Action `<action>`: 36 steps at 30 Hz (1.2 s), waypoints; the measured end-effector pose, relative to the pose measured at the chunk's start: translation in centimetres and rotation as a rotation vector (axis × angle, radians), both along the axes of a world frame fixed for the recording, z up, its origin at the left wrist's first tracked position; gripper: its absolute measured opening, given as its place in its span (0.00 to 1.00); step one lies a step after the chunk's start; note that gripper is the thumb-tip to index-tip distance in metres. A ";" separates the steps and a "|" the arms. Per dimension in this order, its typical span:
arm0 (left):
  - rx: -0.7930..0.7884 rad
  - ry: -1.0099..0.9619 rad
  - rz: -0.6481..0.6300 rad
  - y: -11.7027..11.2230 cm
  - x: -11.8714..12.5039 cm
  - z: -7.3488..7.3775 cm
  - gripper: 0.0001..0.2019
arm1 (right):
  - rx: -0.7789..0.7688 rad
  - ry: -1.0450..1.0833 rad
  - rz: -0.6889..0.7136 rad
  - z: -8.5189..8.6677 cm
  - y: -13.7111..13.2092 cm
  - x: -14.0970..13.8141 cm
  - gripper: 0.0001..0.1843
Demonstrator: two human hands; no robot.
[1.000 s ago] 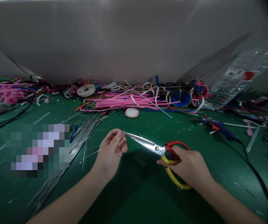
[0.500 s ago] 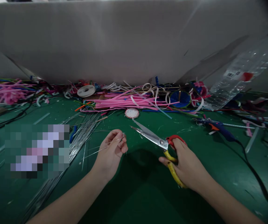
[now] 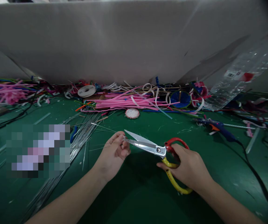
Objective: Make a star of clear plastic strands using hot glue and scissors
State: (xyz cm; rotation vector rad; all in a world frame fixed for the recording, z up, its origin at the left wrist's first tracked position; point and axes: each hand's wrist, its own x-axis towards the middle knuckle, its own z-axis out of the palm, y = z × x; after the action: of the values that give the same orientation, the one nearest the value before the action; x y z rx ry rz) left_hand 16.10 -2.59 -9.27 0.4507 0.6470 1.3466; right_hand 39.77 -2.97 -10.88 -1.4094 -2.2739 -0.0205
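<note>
Thin wires are pinched in my left hand, their ends sticking out to the left past the fingers. In my right hand is a pair of scissors with one red and one yellow handle loop. The scissor blades are parted and point left, the lower one reaching my left fingertips. Whether that blade touches the wires I cannot tell. A bundle of long, shiny straight wires lies on the table left of my left hand.
The green table carries pink rods, a white spool and a round white disc along its back. A blue glue gun with a black cord lies right. A clear plastic bottle leans against the grey wall.
The scissors have moved left and slightly down, bringing the blades to my left fingertips. My left hand has shifted slightly right, and the wires in it now point up to the left.
</note>
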 end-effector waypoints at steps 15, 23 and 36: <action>0.106 -0.082 -0.228 -0.6 -0.3 0.5 0.11 | 0.134 -0.052 0.064 0.4 -0.2 0.1 0.24; 0.106 -0.122 -0.310 -0.6 -0.5 0.1 0.10 | 0.229 -0.076 0.095 0.7 0.0 0.4 0.22; 0.134 -0.125 -0.381 -0.7 -0.5 0.1 0.09 | 0.284 -0.097 0.122 0.6 0.3 0.8 0.21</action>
State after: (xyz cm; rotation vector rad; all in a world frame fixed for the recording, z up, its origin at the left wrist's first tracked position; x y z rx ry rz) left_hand 15.62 -3.33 -9.17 0.5625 0.3463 1.0483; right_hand 40.57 -2.68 -10.23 -1.1439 -2.3216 -0.3656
